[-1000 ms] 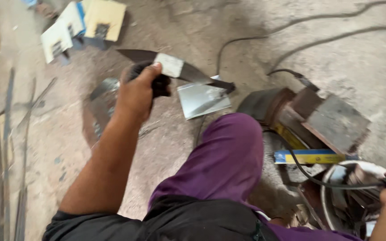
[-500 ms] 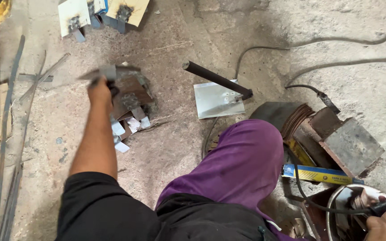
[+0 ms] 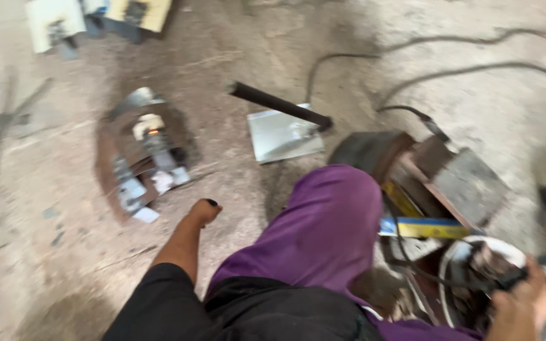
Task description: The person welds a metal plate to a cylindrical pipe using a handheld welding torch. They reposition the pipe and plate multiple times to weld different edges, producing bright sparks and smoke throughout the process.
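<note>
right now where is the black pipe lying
In the head view the black pipe lies on the concrete floor upper centre, slanting across the top edge of the shiny metal sheet, just beyond the purple-clad knee.

Motion blur smeared the scrap pile [image 3: 143,158], the right hand [image 3: 526,303] was cut by the bottom edge, and the left hand's [image 3: 203,211] fingers curled out of sight.

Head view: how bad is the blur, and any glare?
Head view: motion blur smears everything; the left hand and the pile of small metal plates are soft-edged. Mild glare on the flat shiny metal sheet. Even daylight, no hard shadows; right hand cut by the frame corner.
</note>
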